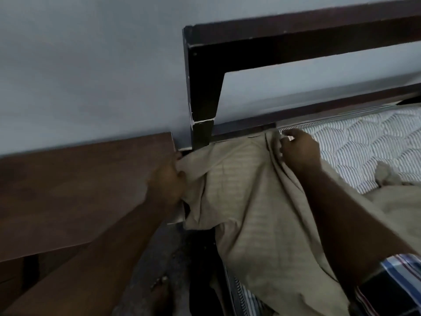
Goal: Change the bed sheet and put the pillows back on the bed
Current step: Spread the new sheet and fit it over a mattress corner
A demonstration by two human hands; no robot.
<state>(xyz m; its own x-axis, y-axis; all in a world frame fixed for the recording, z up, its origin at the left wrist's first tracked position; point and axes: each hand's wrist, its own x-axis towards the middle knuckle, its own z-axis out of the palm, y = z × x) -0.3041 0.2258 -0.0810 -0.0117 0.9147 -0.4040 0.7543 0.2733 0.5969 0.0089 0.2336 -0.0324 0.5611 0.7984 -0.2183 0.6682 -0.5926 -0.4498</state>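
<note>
Two bare hands worked one beige bed sheet [246,190] at the mattress [364,142] corner, by the dark wooden headboard [205,87] at twelve o'clock. The left hand [166,181], at nine o'clock, was closed on the sheet's edge; the right hand [298,149], at two o'clock, pinched a fold, probably to stretch it over the corner. No pillows were visible.

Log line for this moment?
step: fitting beige sheet at headboard corner | left hand: gripping sheet | right hand: gripping sheet | mattress: part bare
</note>
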